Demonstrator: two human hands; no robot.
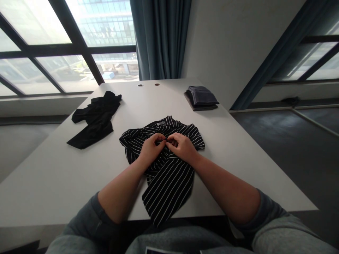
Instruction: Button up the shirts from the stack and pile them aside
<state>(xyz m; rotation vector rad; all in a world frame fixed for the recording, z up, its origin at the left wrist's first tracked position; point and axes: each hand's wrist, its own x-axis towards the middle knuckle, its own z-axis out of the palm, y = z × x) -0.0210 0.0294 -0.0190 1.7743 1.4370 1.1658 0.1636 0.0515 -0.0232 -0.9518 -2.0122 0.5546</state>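
Apparently midway, both hands (153, 149), nearly touching, are pinching a rumpled striped garment (171, 188), while folded clothes (202, 96) are sitting stacked and a black garment (99, 115) is lying unfolded.

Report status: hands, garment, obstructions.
Left hand and right hand pinching striped garment. Garment rumpled on table, one end over near edge. Black clothing and folded stack lie apart.

Left forearm (122, 187) and right forearm (225, 185) extend forward from the torso (172, 240), converging inward. Left hand (152, 148) and right hand (183, 146) are positioned ahead of the torso, fingertips nearly meeting, fingers (158, 136) curled, thumbs (171, 146) opposed in a pinch grip.
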